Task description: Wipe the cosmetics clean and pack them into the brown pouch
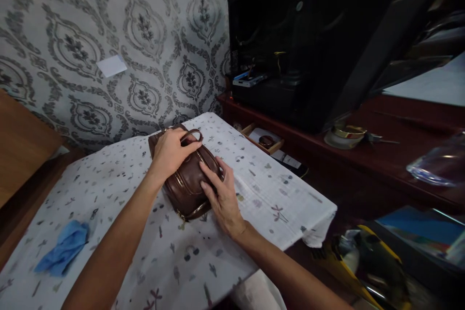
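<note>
A small brown leather handbag (191,180) with gold-coloured zips and a short handle (192,134) lies on a white patterned cloth. My left hand (171,150) grips its far left part beside the handle, thumb stretched toward the zip on top. The tips of its other fingers are partly hidden. At the bag's right side, my right hand (222,196) holds it with fingers bent over the leather. A zip with a metal pull runs along the near end. To the left of my left forearm is a crumpled blue cloth (64,248).
The cloth-covered table (261,203) ends at the right. Beyond stands a dark red desk (378,150) with a large black screen (290,48), a roll of tape (344,135) and pliers (378,139). Below is an open drawer (278,146). A yellow-edged bag (378,261) stands low right.
</note>
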`<action>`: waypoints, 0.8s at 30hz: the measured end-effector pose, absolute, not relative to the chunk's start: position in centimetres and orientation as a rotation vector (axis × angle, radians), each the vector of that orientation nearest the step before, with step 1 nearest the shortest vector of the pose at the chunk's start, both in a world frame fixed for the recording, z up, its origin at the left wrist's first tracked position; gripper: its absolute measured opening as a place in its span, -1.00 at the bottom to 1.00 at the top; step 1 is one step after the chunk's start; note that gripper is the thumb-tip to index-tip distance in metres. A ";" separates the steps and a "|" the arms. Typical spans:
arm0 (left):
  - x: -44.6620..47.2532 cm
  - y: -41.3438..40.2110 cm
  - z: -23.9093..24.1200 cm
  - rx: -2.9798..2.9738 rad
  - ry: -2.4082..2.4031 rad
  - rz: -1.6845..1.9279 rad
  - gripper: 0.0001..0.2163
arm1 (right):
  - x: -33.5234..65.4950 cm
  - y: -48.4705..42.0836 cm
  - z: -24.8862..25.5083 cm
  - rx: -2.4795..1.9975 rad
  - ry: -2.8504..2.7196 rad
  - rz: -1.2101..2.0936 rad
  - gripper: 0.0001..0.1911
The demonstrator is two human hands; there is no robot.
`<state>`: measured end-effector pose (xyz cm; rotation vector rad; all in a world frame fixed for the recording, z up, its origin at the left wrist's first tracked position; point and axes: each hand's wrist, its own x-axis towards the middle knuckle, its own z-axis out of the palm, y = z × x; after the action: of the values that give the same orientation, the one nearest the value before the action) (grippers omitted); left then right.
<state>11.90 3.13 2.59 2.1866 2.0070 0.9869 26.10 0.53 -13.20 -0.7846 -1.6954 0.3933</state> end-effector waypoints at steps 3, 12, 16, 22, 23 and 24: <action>12.1 3.1 2.4 2.230 2.082 0.989 -0.90 | 26.1 0.4 -13.1 -0.791 -1.710 0.373 -0.55; 12.2 3.4 2.5 2.345 2.039 0.856 -0.88 | 26.3 0.5 -12.6 -0.803 -1.742 0.377 -0.60; 12.2 3.6 2.8 2.313 2.054 0.883 -0.83 | 26.2 0.6 -12.7 -0.797 -1.719 0.361 -0.60; 12.4 3.7 2.6 2.298 2.152 0.863 -0.80 | 26.0 0.6 -12.6 -0.798 -1.712 0.298 -0.60; 12.4 3.7 2.6 2.301 2.165 0.870 -0.80 | 26.0 0.6 -12.6 -0.797 -1.710 0.292 -0.60; 12.5 3.6 2.6 2.300 2.178 0.878 -0.80 | 26.0 0.6 -12.6 -0.796 -1.708 0.287 -0.60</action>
<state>12.55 3.55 2.63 2.3003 2.1782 0.8784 26.05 0.63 -12.57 -0.7956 -1.7077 0.2869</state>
